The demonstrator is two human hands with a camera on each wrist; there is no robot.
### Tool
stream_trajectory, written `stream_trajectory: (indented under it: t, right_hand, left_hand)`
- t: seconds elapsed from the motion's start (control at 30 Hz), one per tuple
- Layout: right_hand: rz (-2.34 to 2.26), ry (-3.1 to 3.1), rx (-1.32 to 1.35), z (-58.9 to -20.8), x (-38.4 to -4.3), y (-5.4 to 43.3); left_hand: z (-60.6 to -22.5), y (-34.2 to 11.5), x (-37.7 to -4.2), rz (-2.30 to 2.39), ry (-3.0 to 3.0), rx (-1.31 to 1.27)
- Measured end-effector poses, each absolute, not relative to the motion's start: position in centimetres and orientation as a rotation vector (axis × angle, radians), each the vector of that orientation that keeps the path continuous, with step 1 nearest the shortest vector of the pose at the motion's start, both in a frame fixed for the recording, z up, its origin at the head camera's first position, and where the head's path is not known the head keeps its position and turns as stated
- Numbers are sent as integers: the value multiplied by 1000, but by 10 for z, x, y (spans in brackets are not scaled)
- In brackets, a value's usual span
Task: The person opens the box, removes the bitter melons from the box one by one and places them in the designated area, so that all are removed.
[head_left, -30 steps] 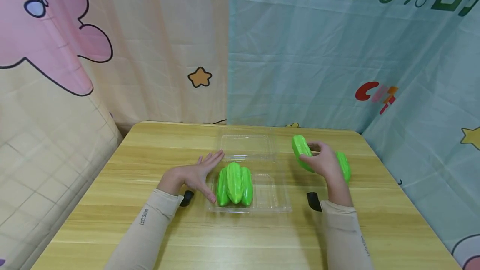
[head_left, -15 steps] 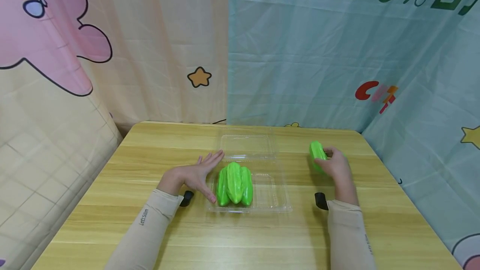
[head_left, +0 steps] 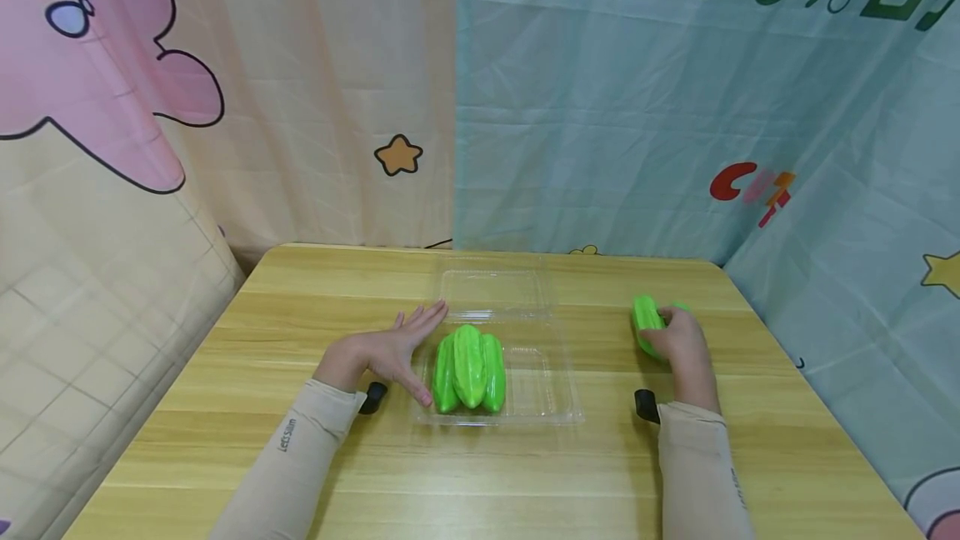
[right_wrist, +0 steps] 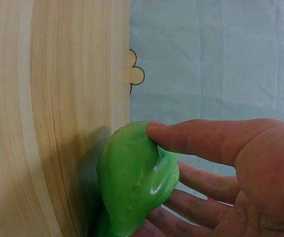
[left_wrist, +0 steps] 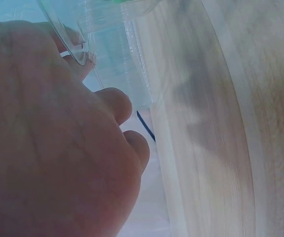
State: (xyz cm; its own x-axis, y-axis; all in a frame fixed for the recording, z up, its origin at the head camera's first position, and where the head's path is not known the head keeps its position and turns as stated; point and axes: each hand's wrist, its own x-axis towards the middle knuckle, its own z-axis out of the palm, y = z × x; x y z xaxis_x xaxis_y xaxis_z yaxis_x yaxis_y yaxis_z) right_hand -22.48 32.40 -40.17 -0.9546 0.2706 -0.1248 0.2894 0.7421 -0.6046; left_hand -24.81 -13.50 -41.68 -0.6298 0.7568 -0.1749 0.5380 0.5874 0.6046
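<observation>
A clear plastic clamshell box [head_left: 543, 373] lies open mid-table, its lid [head_left: 495, 294] folded back behind. Inside its left half are glossy green ridged lobes [head_left: 469, 365], like star fruit; whether one fruit or several I cannot tell. My left hand [head_left: 386, 352] rests against the box's left edge, thumb and fingers spread wide. At the table's right, my right hand [head_left: 682, 344] holds a green star fruit [head_left: 647, 323] between thumb and fingers, low over the wood; in the right wrist view the fruit [right_wrist: 132, 177] is close to the tabletop. More green [head_left: 681, 306] shows beyond the fingers, mostly hidden.
The wooden table [head_left: 480, 482] ends at a curtain backdrop [head_left: 600, 148]. Cream sleeves cover both arms, and a black wrist-camera piece [head_left: 647, 405] shows at the right wrist, another black piece [head_left: 372, 397] at the left.
My right hand has moved to the right with the star fruit and lower toward the table, covering most of the green thing that lay there. My left hand and the box have stayed still.
</observation>
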Motion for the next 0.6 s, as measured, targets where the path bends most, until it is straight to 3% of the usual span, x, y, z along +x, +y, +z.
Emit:
stream_trajectory:
  t: [0.6]
  right_hand:
    - [-865,2984,508,-407,-224,322]
  left_hand:
    - [-418,-136,-248,715,2404,1048]
